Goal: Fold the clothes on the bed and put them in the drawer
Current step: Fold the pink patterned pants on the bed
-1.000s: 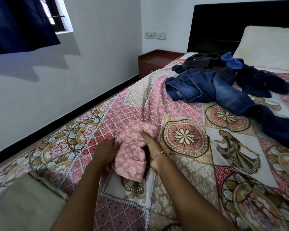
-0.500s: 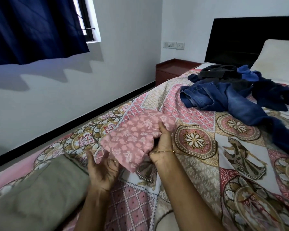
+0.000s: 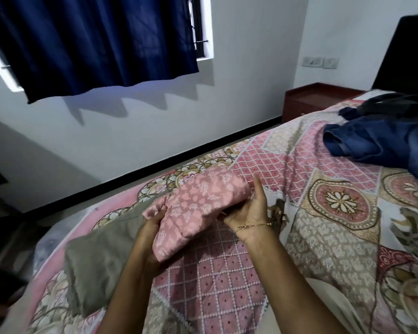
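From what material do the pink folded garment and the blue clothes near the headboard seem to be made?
The pink garment looks like thin, matte woven cloth, perhaps cotton: it creases softly and bears a white leaf print. The blue clothes look like denim: thick, with a stitched hem and faded patches.

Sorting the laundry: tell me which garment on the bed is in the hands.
The pink floral garment, folded and gripped by both hands. The grey folded garment and the blue jeans lie untouched on the bedspread.
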